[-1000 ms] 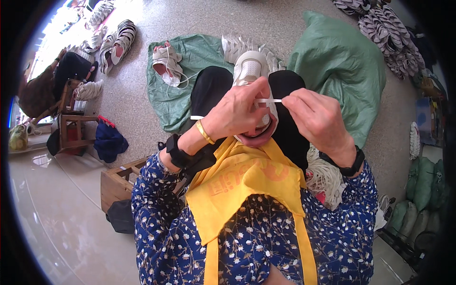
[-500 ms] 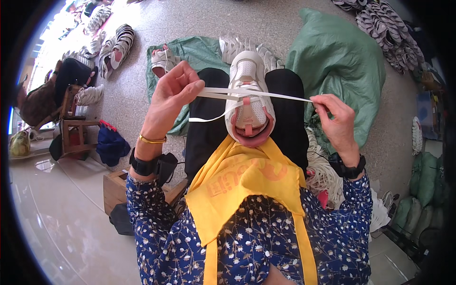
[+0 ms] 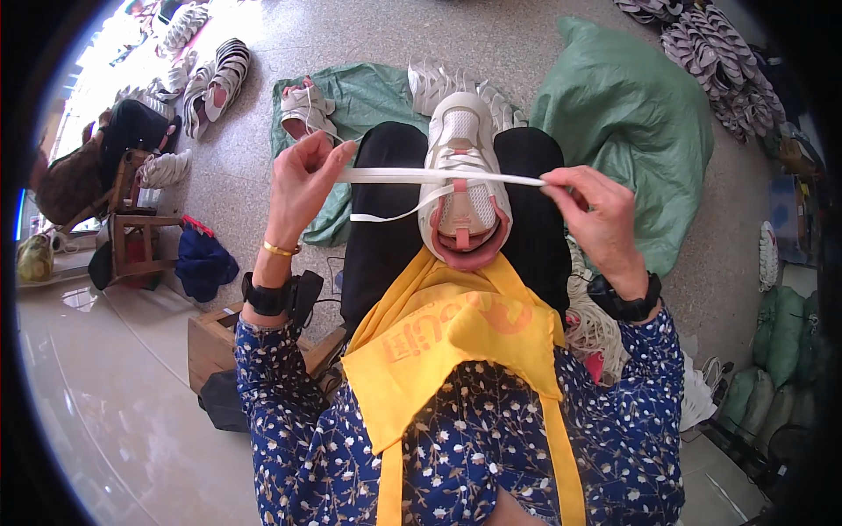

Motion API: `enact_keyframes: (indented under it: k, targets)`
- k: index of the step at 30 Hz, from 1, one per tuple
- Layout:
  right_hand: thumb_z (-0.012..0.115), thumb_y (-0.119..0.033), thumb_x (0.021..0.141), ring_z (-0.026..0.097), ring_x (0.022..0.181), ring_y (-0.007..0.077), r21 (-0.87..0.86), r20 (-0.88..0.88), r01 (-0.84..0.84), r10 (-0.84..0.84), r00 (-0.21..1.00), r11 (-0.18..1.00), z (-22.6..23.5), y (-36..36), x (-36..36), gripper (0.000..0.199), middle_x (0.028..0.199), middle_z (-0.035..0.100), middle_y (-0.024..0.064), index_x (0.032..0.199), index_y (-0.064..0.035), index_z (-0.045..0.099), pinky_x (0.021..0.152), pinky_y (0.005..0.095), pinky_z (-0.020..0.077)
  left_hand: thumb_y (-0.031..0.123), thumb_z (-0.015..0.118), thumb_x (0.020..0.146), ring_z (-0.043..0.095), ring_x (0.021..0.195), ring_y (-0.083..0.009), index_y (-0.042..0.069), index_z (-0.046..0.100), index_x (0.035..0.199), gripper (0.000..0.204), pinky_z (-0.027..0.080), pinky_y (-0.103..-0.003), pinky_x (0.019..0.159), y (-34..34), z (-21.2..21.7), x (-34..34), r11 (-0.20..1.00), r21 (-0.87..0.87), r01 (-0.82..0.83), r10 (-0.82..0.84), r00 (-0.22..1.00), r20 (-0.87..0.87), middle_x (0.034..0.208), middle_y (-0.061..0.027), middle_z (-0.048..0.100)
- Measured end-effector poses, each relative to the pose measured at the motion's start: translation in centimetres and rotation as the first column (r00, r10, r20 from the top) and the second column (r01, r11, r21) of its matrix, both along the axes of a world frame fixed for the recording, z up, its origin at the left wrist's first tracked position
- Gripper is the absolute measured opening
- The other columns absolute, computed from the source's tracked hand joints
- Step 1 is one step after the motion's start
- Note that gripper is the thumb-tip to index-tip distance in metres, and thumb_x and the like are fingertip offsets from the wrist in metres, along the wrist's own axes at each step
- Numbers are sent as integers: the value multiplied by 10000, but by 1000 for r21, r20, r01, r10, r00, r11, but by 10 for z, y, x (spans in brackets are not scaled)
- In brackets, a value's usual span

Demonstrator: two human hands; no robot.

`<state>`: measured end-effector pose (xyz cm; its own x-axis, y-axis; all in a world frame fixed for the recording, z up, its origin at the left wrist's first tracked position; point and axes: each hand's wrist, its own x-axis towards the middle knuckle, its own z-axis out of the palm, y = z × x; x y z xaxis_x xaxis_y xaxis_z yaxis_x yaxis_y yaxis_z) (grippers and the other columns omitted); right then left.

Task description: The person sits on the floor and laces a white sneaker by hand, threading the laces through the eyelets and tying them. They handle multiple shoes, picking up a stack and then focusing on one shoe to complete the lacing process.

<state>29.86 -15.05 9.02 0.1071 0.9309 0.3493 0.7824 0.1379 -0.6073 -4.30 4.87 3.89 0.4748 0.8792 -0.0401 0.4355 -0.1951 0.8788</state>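
Note:
A pale shoe upper (image 3: 459, 131) with pink trim lies between my knees, its collar toward me and its toe away. A flat white shoelace (image 3: 395, 176) is stretched sideways across it. My left hand (image 3: 307, 180) pinches the lace between thumb and fingers, left of the shoe. On the right, the lace's other stretch ends in the fingertips of my right hand (image 3: 596, 206). A loose white lace end curves from the shoe's eyelets over my left thigh. Under the collar sits the yellow apron (image 3: 456, 342) on my lap.
A green sack (image 3: 623, 131) lies at the right. Ahead, another green sheet (image 3: 377, 88) bears more shoe uppers. A bundle of white laces (image 3: 596, 329) is by my right thigh. A wooden box (image 3: 210, 346) and a small stool (image 3: 140, 254) stand at the left.
My right hand has moved a little left and down, and my left hand slightly left. The lace between them now runs nearly level, its strands closer together.

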Motion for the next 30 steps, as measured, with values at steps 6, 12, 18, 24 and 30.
enact_keyframes:
  k: [6, 12, 18, 24, 30]
  targets:
    - [749, -30, 870, 714, 762, 302, 44, -63, -218, 220, 973, 975, -8, 25, -40, 84, 885, 719, 114, 948, -42, 719, 653, 374, 561, 74, 731, 909, 619, 662, -250, 39, 595, 918, 140, 499, -380, 616, -34, 19, 37, 909, 413, 56, -5, 992, -125, 797, -94, 667]
    - [743, -27, 859, 711, 768, 323, 119, -36, -281, 287, 957, 952, -7, 36, -51, 132, 883, 708, 120, 982, -58, 709, 658, 382, 571, 42, 669, 947, 635, 714, -179, 6, 619, 1005, 84, 501, -333, 639, -74, 28, 87, 935, 38, 352, -348, 892, 289, 807, -77, 660]
    - [755, -7, 825, 713, 784, 325, 34, -121, -226, 228, 966, 974, -13, 29, -54, 192, 926, 703, 119, 996, -47, 680, 672, 389, 574, 51, 671, 954, 584, 688, -69, -26, 623, 965, 91, 479, -285, 603, -69, 11, 81, 922, -167, 350, -294, 912, 285, 744, -34, 640]
    - [767, -30, 778, 667, 851, 295, -64, 59, -389, 393, 918, 919, -17, 15, -53, 258, 940, 609, 102, 984, -48, 613, 719, 385, 555, 61, 680, 937, 592, 657, -61, -42, 630, 919, 116, 478, -266, 584, -72, 5, 76, 968, -106, 229, -207, 960, 187, 721, -48, 661]
    - [734, -125, 806, 630, 866, 269, 46, 269, -479, 451, 851, 877, -34, 19, -59, 210, 904, 547, 84, 960, -57, 609, 754, 389, 551, 59, 676, 926, 647, 622, -105, -56, 630, 902, 126, 501, -293, 565, -79, 18, 86, 983, -88, 159, -147, 981, 124, 708, -92, 694]
